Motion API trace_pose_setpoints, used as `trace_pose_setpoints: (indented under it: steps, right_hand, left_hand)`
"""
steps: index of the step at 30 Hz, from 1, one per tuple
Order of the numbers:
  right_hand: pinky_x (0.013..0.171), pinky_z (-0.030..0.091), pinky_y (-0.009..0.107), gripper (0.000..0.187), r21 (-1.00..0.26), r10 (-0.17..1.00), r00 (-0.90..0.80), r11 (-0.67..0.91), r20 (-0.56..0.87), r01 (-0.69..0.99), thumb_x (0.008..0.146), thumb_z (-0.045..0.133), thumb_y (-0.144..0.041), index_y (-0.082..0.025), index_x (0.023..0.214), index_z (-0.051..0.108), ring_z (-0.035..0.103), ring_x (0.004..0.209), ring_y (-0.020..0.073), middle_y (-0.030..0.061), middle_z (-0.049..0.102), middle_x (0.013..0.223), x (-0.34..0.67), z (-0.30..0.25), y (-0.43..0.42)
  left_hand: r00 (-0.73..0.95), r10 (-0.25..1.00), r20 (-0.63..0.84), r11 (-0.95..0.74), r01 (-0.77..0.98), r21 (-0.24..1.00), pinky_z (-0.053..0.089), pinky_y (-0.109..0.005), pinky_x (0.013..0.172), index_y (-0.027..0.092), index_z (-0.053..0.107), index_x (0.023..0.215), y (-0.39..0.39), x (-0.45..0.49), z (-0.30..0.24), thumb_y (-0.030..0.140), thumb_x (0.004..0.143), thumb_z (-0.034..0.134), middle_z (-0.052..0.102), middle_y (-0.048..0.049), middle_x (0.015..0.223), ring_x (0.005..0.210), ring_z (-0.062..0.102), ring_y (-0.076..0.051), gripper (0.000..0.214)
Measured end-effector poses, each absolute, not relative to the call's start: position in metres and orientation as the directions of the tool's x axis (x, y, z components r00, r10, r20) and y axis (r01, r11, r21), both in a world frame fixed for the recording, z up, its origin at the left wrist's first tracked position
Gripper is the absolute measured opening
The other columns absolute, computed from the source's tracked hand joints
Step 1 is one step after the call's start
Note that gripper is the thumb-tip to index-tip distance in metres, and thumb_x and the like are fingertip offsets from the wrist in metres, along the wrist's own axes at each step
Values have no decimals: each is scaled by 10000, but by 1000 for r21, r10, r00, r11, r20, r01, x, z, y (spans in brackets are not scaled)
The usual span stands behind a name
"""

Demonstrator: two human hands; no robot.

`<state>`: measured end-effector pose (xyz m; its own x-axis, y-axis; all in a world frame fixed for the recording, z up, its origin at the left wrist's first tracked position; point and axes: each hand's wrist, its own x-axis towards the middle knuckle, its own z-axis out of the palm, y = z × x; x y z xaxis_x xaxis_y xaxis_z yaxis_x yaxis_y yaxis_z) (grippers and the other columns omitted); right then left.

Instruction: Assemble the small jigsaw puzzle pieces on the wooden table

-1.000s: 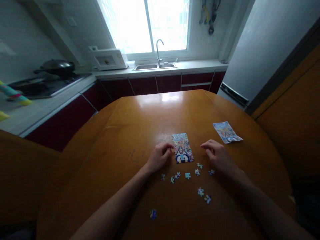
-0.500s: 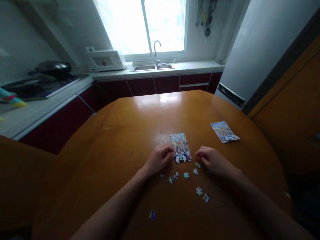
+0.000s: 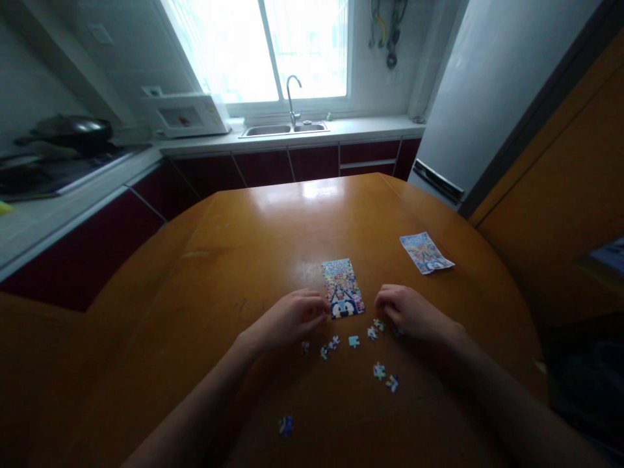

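A nearly rectangular jigsaw puzzle [image 3: 342, 286] lies on the wooden table, with a blue dog-like face along its near edge. My left hand [image 3: 295, 316] is at its lower left corner, thumb and fingertips pinched together; whether a piece is between them is hidden. To the right of the puzzle, a small gap away, my right hand [image 3: 407, 310] rests with curled fingers, and what they hold, if anything, does not show. Loose pieces lie nearer to me: a pale blue piece [image 3: 353, 341], a piece beside my right hand [image 3: 379, 324], a dark blue piece [image 3: 286, 426] and several others.
A creased picture sheet [image 3: 426, 253] lies on the table [image 3: 273, 240] to the right, showing a similar picture. Beyond the table are a counter with a sink [image 3: 285, 129], a microwave [image 3: 188, 117] and a wok [image 3: 75, 132]. A fridge [image 3: 453, 97] stands at the right.
The whole view has shifted, so things appear further left. My left hand has slid down along the puzzle's left side to its near corner. My right hand stays beside the puzzle, fingers curled.
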<state>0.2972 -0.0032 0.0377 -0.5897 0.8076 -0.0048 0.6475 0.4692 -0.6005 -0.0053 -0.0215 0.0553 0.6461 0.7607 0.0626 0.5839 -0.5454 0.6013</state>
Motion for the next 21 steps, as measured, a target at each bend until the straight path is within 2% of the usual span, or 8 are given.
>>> trace_pose_setpoints:
  steps: [4, 9, 13, 17, 21]
  right_hand:
    - [749, 437, 275, 232, -578, 790, -613, 492, -20, 651, 849, 494, -70, -213, 828, 675, 597, 812, 168, 37, 656, 879, 294, 41, -9]
    - [766, 434, 266, 236, -534, 755, -651, 517, -84, 669, 870, 479, -78, -199, 902, 679, 595, 836, 165, 56, 654, 943, 288, 49, -20]
    - [732, 424, 263, 200, -484, 736, -662, 531, -142, 695, 884, 475, -105, -185, 819, 646, 590, 800, 166, 65, 649, 905, 286, 54, -25]
    - [715, 412, 257, 196, -482, 714, -673, 530, -191, 698, 853, 494, -81, -189, 781, 641, 595, 780, 161, 51, 656, 863, 286, 58, -27]
    - [701, 410, 256, 192, -473, 752, -642, 516, -149, 714, 839, 501, -63, -183, 816, 648, 582, 770, 159, 54, 650, 870, 285, 60, -27]
  left_hand:
    - [668, 733, -128, -476, 638, 606, 430, -243, 645, 220, 737, 849, -23, -19, 67, 201, 860, 622, 706, -13, 806, 703, 611, -143, 118]
    - [563, 728, -390, -301, 775, 556, 383, -232, 574, 204, 739, 820, -26, -23, 68, 193, 738, 698, 722, 3, 773, 658, 615, -143, 92]
    - [525, 729, -440, -272, 812, 517, 380, -238, 567, 202, 748, 795, -31, -18, 69, 179, 708, 707, 733, -5, 761, 659, 635, -159, 99]
    - [560, 673, -484, -256, 790, 558, 373, -232, 533, 198, 757, 773, -34, -17, 70, 172, 697, 714, 732, -7, 725, 639, 645, -163, 91]
    - [578, 695, -427, -280, 765, 580, 396, -234, 562, 197, 760, 793, -33, -15, 69, 200, 757, 698, 740, -11, 745, 640, 645, -150, 71]
